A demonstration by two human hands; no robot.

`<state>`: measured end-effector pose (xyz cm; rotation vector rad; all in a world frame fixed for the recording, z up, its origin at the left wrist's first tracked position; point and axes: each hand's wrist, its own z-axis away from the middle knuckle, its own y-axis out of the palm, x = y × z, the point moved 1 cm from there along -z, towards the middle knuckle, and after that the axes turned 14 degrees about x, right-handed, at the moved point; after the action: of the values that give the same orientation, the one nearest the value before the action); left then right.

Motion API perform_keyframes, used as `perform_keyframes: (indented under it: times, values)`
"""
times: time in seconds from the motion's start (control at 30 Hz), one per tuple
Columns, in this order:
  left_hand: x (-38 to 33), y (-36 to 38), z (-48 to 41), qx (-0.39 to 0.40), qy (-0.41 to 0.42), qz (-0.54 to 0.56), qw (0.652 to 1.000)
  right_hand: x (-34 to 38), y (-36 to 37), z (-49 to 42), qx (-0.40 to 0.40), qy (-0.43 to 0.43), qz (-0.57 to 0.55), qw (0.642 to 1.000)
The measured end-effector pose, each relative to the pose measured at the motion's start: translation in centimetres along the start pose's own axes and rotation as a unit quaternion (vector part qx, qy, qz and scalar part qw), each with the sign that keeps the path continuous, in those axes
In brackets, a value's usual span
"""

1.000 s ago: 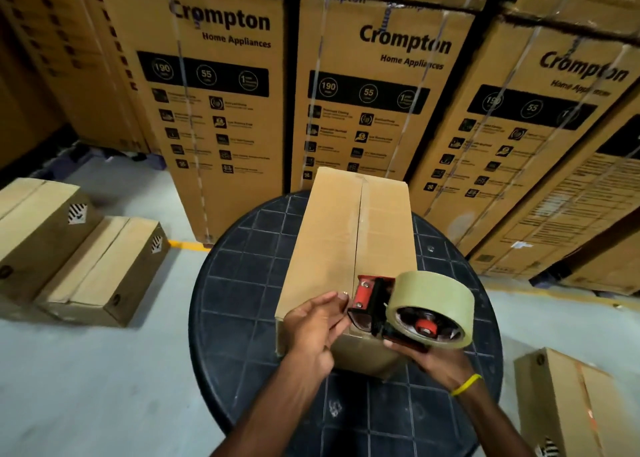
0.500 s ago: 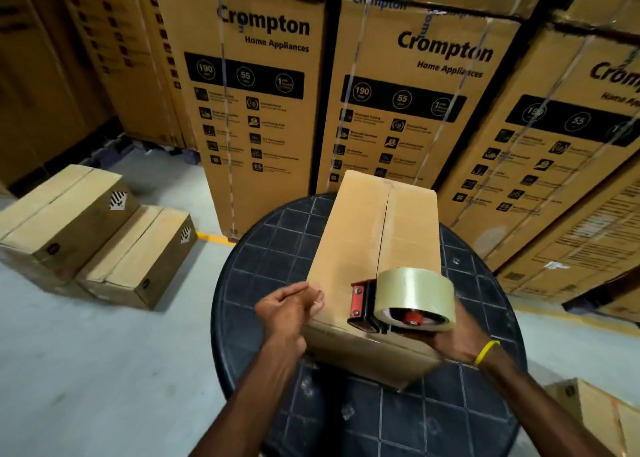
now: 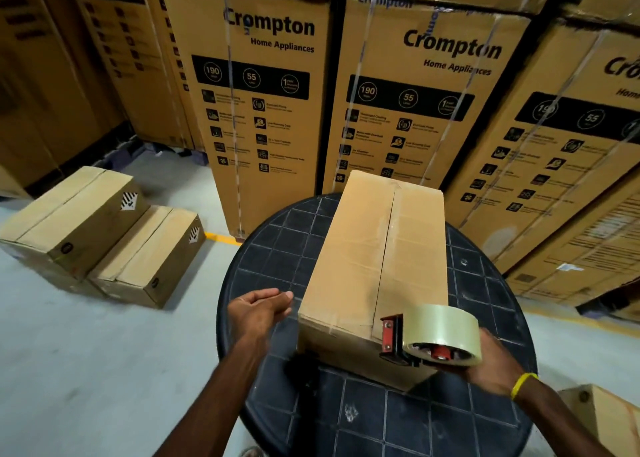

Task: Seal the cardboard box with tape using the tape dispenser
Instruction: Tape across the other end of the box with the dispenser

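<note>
A long plain cardboard box (image 3: 353, 248) lies lengthwise on a round black table (image 3: 277, 241), its two top flaps meeting in a centre seam. My right hand (image 3: 491, 366) grips a red and black tape dispenser (image 3: 429, 335) with a large clear tape roll, held at the box's near right corner by the seam's end. My left hand (image 3: 258, 311) hovers just left of the box's near end, fingers apart, apart from the box and holding nothing.
Tall printed appliance cartons (image 3: 270, 103) stand stacked behind the table. Two smaller boxes (image 3: 83, 221) lie on the grey floor to the left, beside a yellow floor line (image 3: 221, 238). Another box (image 3: 602, 418) sits at the lower right.
My left hand has left the box's near end and moved out to the left, opening. The dispenser has slid right and toward the near corner. The view has shifted closer.
</note>
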<state>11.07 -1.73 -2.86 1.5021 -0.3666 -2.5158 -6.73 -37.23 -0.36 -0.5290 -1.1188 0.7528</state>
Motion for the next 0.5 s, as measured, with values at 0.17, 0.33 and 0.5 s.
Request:
perform_keyframes:
  times: [0.17,0.33,0.5]
  values:
    - [0.7,0.2,0.4,-0.017,0.016,0.015,1.000,-0.1,0.0,-0.1,0.001,0.002,-0.014,1.000]
    - [1.6,-0.2,0.2,-0.029,0.024,0.023,0.999,-0.1,0.1,-0.5,0.019,0.011,-0.021,1.000]
    - [2.8,0.1,0.1,-0.034,0.011,0.040,0.999,-1.9,0.9,-0.6,0.028,0.016,-0.020,0.999]
